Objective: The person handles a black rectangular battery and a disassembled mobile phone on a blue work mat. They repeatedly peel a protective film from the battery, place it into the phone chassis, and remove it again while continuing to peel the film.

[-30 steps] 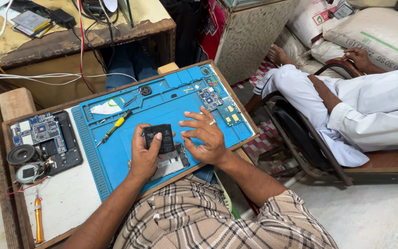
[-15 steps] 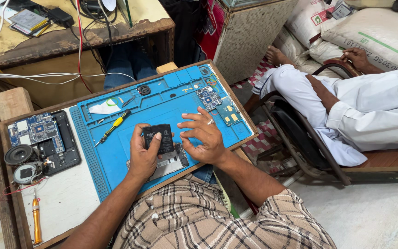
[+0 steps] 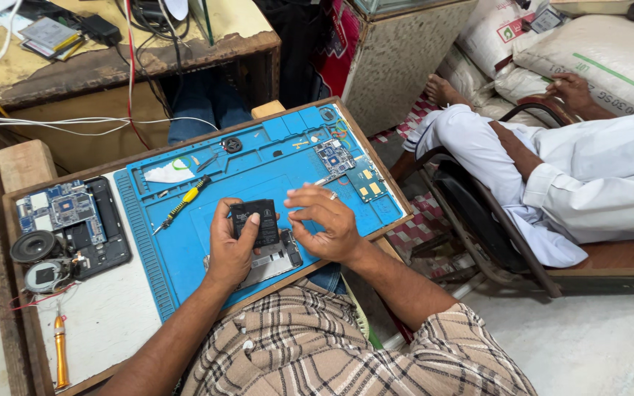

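Black flat battery (image 3: 253, 221) (rectangular) between both hands (image 3: 280, 231).

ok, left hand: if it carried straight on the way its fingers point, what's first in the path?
The left hand points up and away across the blue mat, already gripping the black battery. Beyond that, bare mat, then probably the small black round part. Depth is unclear.

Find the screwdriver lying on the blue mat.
The yellow-handled screwdriver, left of the hands. The orange one lies off the blue mat, on the white board.
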